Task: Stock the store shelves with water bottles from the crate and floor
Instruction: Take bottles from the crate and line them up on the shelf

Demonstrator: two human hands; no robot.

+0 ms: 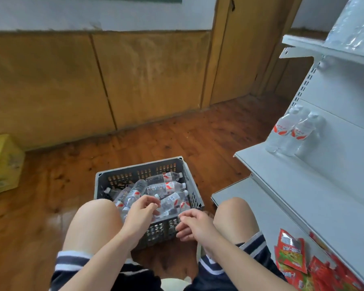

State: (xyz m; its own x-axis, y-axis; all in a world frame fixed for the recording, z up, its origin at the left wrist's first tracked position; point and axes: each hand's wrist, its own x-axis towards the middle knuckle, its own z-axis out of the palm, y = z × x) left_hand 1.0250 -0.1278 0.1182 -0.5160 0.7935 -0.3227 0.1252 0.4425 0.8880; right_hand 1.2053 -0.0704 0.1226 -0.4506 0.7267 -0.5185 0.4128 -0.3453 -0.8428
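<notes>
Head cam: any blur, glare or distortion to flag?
Head view: wide-angle bending curves the wall panels and shelf unit; soft overall, both hands slightly smeared; glare patch on the wooden floor; wrapped pack on the top shelf blown out.

Likely a small shop, white gondola shelving, red snack packets, bottled water
</notes>
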